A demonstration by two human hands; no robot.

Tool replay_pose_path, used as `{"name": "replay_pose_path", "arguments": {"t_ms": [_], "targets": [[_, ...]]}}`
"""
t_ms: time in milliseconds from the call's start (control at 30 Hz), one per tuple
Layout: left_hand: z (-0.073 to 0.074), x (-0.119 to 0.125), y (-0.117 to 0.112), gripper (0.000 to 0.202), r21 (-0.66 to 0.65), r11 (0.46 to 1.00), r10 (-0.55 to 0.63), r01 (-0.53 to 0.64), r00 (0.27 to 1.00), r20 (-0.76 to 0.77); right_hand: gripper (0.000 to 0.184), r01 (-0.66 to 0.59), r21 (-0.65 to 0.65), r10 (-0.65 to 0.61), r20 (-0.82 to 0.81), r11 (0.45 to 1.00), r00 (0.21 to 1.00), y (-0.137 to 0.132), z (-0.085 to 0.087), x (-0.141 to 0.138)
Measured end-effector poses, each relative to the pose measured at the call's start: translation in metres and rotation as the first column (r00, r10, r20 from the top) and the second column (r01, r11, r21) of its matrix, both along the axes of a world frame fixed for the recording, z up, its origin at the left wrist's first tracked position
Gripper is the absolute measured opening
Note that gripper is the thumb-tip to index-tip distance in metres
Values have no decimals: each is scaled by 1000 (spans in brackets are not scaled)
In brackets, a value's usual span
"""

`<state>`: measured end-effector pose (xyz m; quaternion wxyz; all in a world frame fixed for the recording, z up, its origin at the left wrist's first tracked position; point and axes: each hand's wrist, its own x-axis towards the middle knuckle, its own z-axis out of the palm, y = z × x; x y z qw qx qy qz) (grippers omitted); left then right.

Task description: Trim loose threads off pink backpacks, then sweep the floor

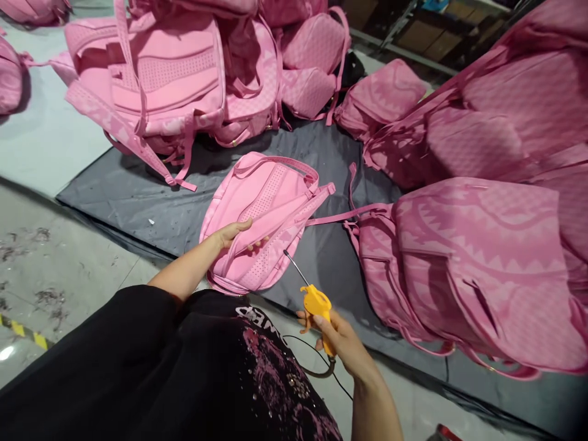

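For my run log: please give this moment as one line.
left hand: grips pink backpack | right hand: holds yellow tool, nozzle toward backpack | gray mat: under backpack

Our left arm (184, 272) reaches forward from the lower left, bare, with the wrist nearly straight. Our left hand (232, 234) lies palm down with the thumb stretched ahead and the fingers (253, 246) loose and slightly curled. Our right arm (376, 401) rises from the bottom edge, slanting left. Our right hand (342, 343) is closed in a firm grip, knuckles turned outward to the right.
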<state>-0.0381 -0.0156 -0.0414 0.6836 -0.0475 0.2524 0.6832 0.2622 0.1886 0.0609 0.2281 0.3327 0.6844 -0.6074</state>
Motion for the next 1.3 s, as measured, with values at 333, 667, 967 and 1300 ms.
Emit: {"name": "replay_pose_path", "arguments": {"t_ms": [333,667,967,1300], "targets": [[13,28,2,59,-53,989,134,-136,990,-39,39,-135,451,147,8,882,989,12,-55,62],[26,45,9,53,-196,948,156,-251,903,-401,54,-196,339,189,55,920,980,4,-75,86],[39,40,2,73,-167,395,-485,-903,-51,-873,47,-152,474,300,-253,867,920,8,-79,60],[4,12,-20,108,-314,583,-247,-749,205,-947,52,-350,565,469,-75,747,880,-17,-42,-10]]}}
